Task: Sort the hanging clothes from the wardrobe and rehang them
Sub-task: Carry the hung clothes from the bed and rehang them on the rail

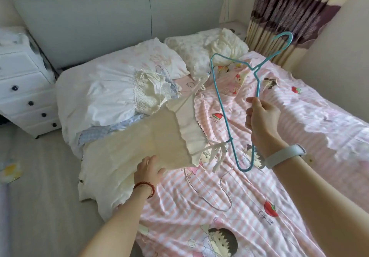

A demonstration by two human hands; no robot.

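The right hand is gripping the blue hanger, fingers curled around its wire. The left hand is holding the cream dress from below, fingers closing on fabric. Dress straps are hanging off the hanger; fully unhooking them appears next.

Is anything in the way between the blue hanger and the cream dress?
Nothing visible blocks them. The blue hanger, held up by the right hand, already has the cream dress tied to it by its straps. The left hand holds the dress from below.
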